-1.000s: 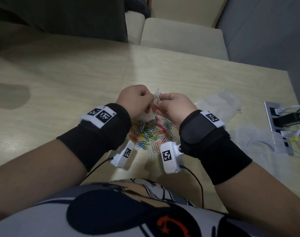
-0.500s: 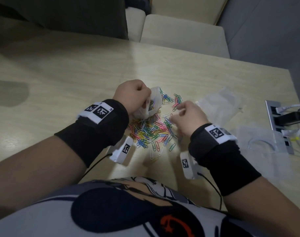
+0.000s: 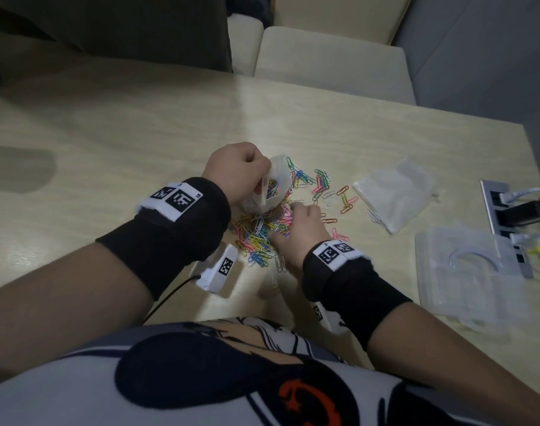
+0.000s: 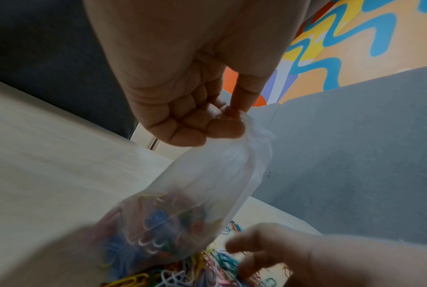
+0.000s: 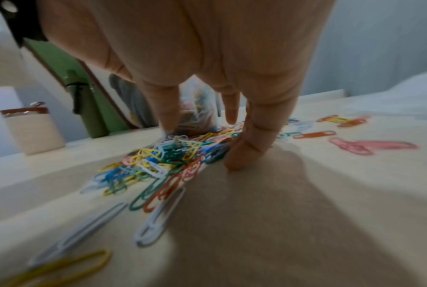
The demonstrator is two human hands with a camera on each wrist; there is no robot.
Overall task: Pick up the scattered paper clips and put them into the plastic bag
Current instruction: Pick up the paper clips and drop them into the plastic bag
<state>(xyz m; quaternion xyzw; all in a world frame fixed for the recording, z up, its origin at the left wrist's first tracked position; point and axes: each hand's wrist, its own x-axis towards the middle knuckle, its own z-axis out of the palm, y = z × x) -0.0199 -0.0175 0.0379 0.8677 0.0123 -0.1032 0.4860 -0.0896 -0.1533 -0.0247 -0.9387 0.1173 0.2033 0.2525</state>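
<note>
A heap of coloured paper clips (image 3: 259,232) lies on the pale wooden table (image 3: 124,124), with looser ones (image 3: 342,198) spread to its right. My left hand (image 3: 241,170) pinches the top edge of a small clear plastic bag (image 3: 274,186) that holds several clips and hangs just above the heap. The left wrist view shows the curled fingers (image 4: 195,126) gripping the bag (image 4: 207,184). My right hand (image 3: 302,226) is down on the heap's right side. Its fingers (image 5: 254,139) are spread and fairly straight, touching the clips (image 5: 173,155), with none lifted.
Spare clear bags (image 3: 394,195) and a clear plastic package (image 3: 465,272) lie to the right. A power strip (image 3: 508,207) with plugs sits at the right edge. Sofa cushions (image 3: 324,56) are beyond the table. A cup (image 5: 33,132) stands far left.
My right hand left the bag's mouth and dropped down and right onto the heap. My left hand kept hold of the bag and stayed almost in place.
</note>
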